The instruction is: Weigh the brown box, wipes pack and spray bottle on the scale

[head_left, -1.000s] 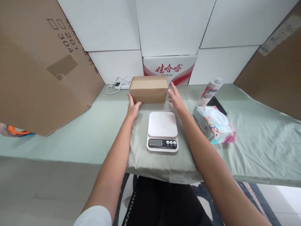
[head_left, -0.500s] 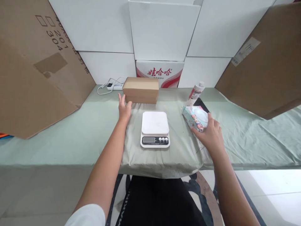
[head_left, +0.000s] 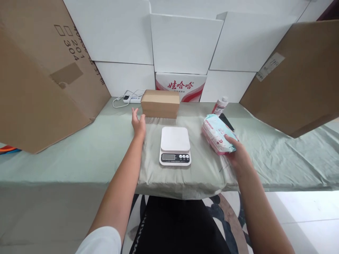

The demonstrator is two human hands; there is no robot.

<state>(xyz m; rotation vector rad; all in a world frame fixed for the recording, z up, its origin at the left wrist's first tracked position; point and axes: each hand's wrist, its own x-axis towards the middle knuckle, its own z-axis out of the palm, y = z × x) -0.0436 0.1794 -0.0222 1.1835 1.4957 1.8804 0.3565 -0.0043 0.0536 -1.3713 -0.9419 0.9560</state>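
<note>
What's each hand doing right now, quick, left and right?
Left hand: open, holding nothing, beside the small cardboard box; contact cannot be told.
Right hand: closed on the wet wipes pack, tilting it up off the green cloth.

The soft plastic pack of wet wipes (head_left: 217, 134), pale turquoise on top with a pink printed side and small cartoon figures, is held tilted in the right hand (head_left: 238, 157): its near end is raised in the grip of the fingers, its far end points away and to the left. It sits over the right part of the green-covered bench (head_left: 79, 151).

The small plain brown cardboard box (head_left: 160, 104), closed and lying flat, rests at the back of the bench; the open left hand (head_left: 138, 124) is just beside its near left corner.
</note>
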